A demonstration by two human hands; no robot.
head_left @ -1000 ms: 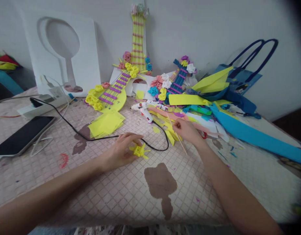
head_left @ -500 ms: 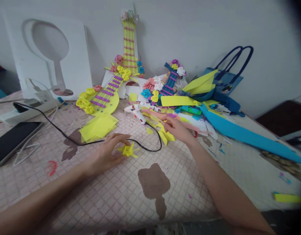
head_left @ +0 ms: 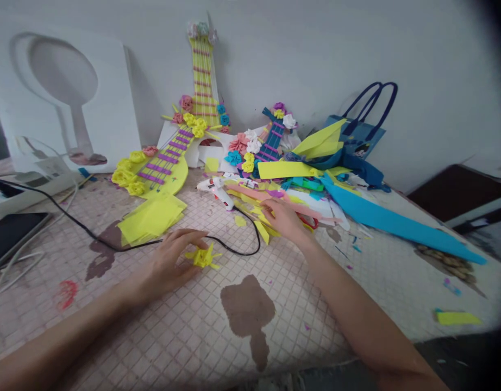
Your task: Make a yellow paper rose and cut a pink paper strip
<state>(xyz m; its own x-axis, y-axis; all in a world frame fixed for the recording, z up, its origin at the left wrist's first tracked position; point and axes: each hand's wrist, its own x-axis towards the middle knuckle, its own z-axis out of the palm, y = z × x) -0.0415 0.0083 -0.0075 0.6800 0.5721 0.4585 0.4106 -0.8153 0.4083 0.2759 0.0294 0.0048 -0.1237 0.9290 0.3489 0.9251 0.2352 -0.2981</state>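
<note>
My left hand (head_left: 175, 260) rests low on the table, its thumb and fingers curled around a small yellow paper flower (head_left: 204, 256) with thin strips sticking out. My right hand (head_left: 285, 217) reaches into the heap of yellow paper scraps (head_left: 262, 231). Its fingers are bent down and together; the tips are partly hidden, and what they grip cannot be made out. Just left of it lies a white hot glue gun (head_left: 215, 193), its black cord (head_left: 250, 253) looping between my hands and passing behind the left one. Flat yellow sheets (head_left: 152, 217) are stacked beyond my left hand.
Flower-trimmed paper guitars (head_left: 169, 157) lean at the back beside a white cut-out board (head_left: 116, 98). A phone (head_left: 14, 236) and power strip (head_left: 30, 190) lie left. Blue sheeting (head_left: 397, 222) and a blue bag (head_left: 367, 138) stand right. The tablecloth has a torn patch (head_left: 248, 307).
My view has shifted, so the scene sits further left. The right hand has lowered into the yellow scraps, its fingers bending down. My left hand stays around the flower.
</note>
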